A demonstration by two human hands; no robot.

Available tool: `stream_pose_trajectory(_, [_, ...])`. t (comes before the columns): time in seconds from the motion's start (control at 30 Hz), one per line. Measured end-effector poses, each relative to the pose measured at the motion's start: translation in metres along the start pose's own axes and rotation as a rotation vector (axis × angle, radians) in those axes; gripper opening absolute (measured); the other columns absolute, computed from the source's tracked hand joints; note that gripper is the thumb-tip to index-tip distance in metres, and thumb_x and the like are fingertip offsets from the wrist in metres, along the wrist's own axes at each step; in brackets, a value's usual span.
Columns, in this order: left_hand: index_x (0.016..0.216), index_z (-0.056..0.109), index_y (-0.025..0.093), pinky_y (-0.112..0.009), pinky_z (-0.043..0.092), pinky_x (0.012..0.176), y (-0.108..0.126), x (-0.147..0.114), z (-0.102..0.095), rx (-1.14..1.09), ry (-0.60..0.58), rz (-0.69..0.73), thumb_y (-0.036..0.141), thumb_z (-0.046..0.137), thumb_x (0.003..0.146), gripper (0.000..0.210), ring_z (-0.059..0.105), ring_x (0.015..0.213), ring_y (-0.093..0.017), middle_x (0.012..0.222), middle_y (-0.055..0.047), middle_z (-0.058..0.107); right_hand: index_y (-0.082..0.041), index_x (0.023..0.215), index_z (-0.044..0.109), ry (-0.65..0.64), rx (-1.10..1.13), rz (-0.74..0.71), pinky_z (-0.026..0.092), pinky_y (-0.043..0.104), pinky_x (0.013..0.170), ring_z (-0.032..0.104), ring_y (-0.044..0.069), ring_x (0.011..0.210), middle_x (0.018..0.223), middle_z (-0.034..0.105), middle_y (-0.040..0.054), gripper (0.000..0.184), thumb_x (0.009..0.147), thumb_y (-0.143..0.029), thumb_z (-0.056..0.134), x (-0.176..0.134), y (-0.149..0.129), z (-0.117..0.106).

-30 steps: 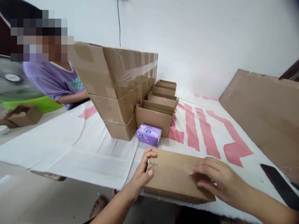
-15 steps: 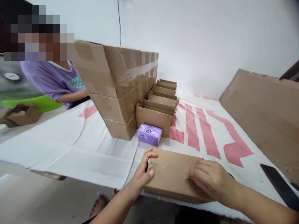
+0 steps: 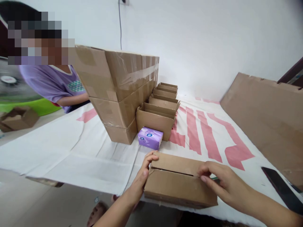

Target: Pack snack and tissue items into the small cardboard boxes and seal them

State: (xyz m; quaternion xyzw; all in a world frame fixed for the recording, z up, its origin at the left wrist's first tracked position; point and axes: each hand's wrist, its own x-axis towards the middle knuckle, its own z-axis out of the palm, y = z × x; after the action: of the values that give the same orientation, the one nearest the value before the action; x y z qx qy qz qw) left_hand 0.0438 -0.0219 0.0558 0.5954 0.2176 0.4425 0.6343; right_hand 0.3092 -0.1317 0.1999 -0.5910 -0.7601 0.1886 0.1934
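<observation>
A closed brown cardboard box (image 3: 175, 184) lies at the table's front edge, with a narrow dark slit between its top flaps. Around the left end of that box wraps my left hand (image 3: 139, 178), fingers over the far corner and thumb along the near side. My right hand (image 3: 221, 181) is at the right end of the top, thumb and forefinger pinched at the seam; whatever is between them is too small to make out. Just beyond the box sits a purple tissue pack (image 3: 151, 138).
Taped cartons (image 3: 125, 72) are stacked on the left, with several open boxes (image 3: 155, 121) in a row beside them. A phone (image 3: 281, 189) lies right. A large cardboard sheet (image 3: 265, 116) stands along the right side. Across the table sits a person in a purple shirt (image 3: 50, 82).
My right hand has shifted slightly right and turned, its thumb now showing. The slit between the flaps has come into view, and the clear tape seen near the left end no longer shows.
</observation>
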Motion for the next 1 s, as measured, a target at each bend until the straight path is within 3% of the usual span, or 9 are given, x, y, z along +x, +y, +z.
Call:
stream_pose_trajectory(0.27, [0.123, 0.051, 0.029, -0.049, 0.021, 0.115, -0.001, 0.006, -0.004, 0.033, -0.006, -0.032, 0.067, 0.06, 0.077, 0.06, 0.026, 0.141, -0.037, 0.15, -0.007, 0.031, -0.027, 0.097, 0.059, -0.165, 0.085, -0.198, 0.054, 0.024, 0.072, 0.065, 0.012, 0.079, 0.088, 0.068, -0.0006, 0.016, 0.092, -0.013, 0.052, -0.013, -0.027, -0.022])
stream_pose_trajectory(0.37, [0.122, 0.05, 0.03, -0.048, 0.024, 0.114, 0.004, 0.007, -0.004, 0.065, -0.035, -0.018, 0.062, 0.062, 0.079, 0.056, 0.026, 0.142, -0.037, 0.147, -0.008, 0.034, -0.027, 0.096, 0.06, -0.229, 0.13, -0.305, 0.055, 0.024, 0.074, 0.065, 0.013, 0.081, 0.086, 0.069, -0.0008, 0.02, 0.088, -0.008, 0.056, -0.012, -0.032, -0.025])
stream_pose_trajectory(0.47, [0.124, 0.05, 0.029, -0.052, 0.019, 0.116, 0.01, 0.007, -0.006, 0.103, -0.057, -0.028, 0.061, 0.062, 0.08, 0.055, 0.025, 0.143, -0.038, 0.147, -0.009, 0.035, -0.026, 0.093, 0.061, -0.262, 0.185, -0.304, 0.055, 0.026, 0.078, 0.066, 0.015, 0.085, 0.085, 0.069, 0.0001, 0.017, 0.088, -0.01, 0.059, -0.009, -0.032, -0.023])
stream_pose_trajectory(0.67, [0.141, 0.044, 0.028, -0.058, 0.006, 0.119, 0.023, 0.007, -0.017, 0.176, -0.192, -0.055, 0.075, 0.07, 0.062, 0.095, 0.014, 0.148, -0.044, 0.158, -0.013, 0.024, -0.024, 0.089, 0.065, -0.33, 0.217, -0.376, 0.053, 0.024, 0.077, 0.065, 0.013, 0.081, 0.081, 0.07, 0.0013, 0.012, 0.091, -0.015, 0.058, -0.007, -0.033, -0.017])
stream_pose_trajectory(0.8, [0.145, 0.041, 0.028, -0.058, 0.007, 0.12, 0.029, 0.006, -0.019, 0.209, -0.2, -0.069, 0.07, 0.075, 0.062, 0.099, 0.015, 0.148, -0.044, 0.161, -0.012, 0.023, -0.023, 0.088, 0.066, -0.314, 0.223, -0.2, 0.052, 0.024, 0.075, 0.065, 0.013, 0.079, 0.083, 0.07, 0.0004, 0.012, 0.089, -0.015, 0.057, -0.006, -0.021, -0.008])
stream_pose_trajectory(0.9, [0.149, 0.035, 0.027, -0.058, 0.016, 0.119, 0.031, 0.006, -0.016, 0.137, -0.189, -0.106, 0.065, 0.076, 0.066, 0.1, 0.024, 0.146, -0.044, 0.16, -0.013, 0.027, -0.022, 0.086, 0.065, -0.194, 0.188, -0.012, 0.051, 0.023, 0.068, 0.064, 0.013, 0.073, 0.081, 0.07, 0.0008, 0.013, 0.09, -0.018, 0.053, 0.0, -0.008, 0.001])
stream_pose_trajectory(1.0, [0.151, 0.029, 0.029, -0.058, 0.024, 0.117, 0.031, 0.006, -0.013, 0.063, -0.208, -0.146, 0.063, 0.076, 0.067, 0.103, 0.031, 0.143, -0.043, 0.159, -0.013, 0.03, -0.022, 0.089, 0.065, -0.092, 0.161, 0.039, 0.051, 0.024, 0.067, 0.065, 0.014, 0.073, 0.082, 0.071, 0.0016, 0.012, 0.09, -0.022, 0.053, 0.006, -0.002, 0.003])
